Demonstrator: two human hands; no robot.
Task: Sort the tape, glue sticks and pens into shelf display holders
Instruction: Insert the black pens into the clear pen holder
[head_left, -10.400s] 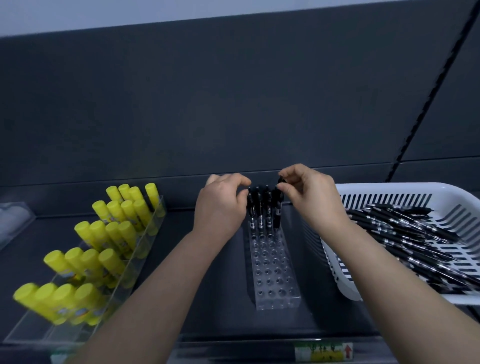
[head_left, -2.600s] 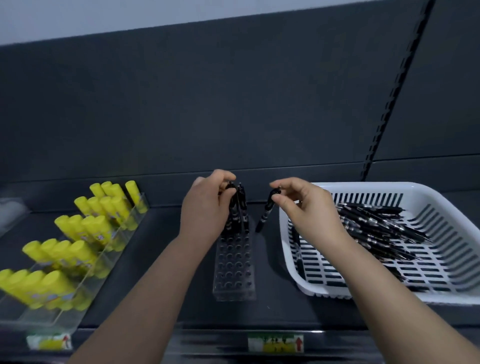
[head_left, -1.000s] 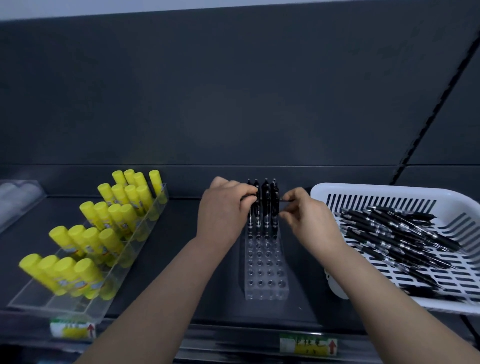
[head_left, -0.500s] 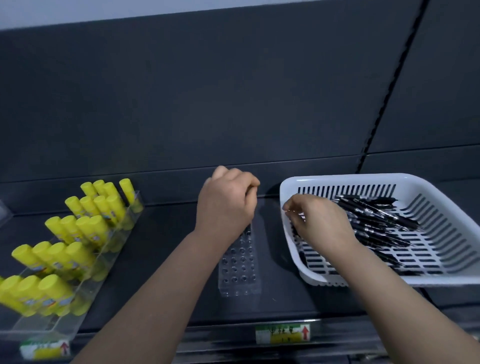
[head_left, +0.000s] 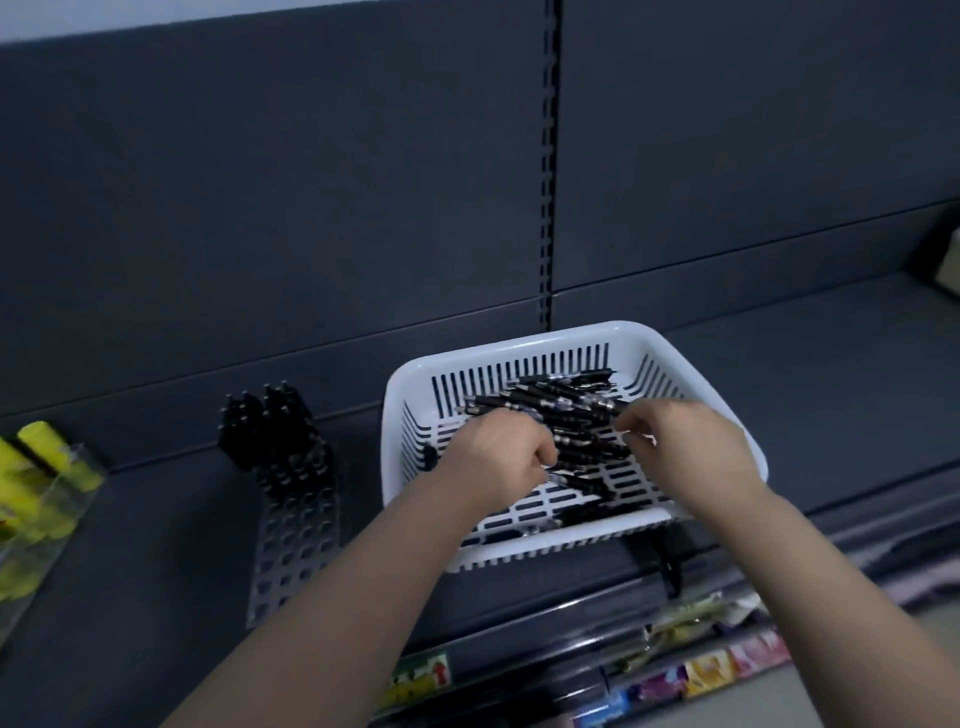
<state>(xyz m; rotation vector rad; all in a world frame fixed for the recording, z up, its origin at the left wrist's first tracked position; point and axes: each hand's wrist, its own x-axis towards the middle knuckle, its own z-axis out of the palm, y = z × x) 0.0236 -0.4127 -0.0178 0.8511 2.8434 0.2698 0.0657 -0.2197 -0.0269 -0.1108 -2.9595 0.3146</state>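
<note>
A white slotted basket (head_left: 691, 358) on the dark shelf holds a pile of black pens (head_left: 566, 400). Both my hands are inside it. My left hand (head_left: 498, 460) is curled over the pile's left side, fingers closed on a black pen that sticks out to the right. My right hand (head_left: 685, 447) pinches the end of another pen at the pile's right side. Left of the basket lies a clear pen holder (head_left: 296, 535) full of holes, with several black pens (head_left: 270, 431) upright in its back rows. Yellow glue sticks (head_left: 39, 467) fill a clear tray at the far left.
The shelf's front rail (head_left: 519, 649) carries price labels, and coloured packets (head_left: 696, 670) lie on the shelf below. A slotted upright (head_left: 548, 156) runs up the back panel. A dark object (head_left: 670, 569) lies on the shelf by the basket's front edge.
My left hand left the pen holder and moved right into the basket. My right hand went deeper into the pen pile. The view swung right, so the glue sticks sit at the left edge.
</note>
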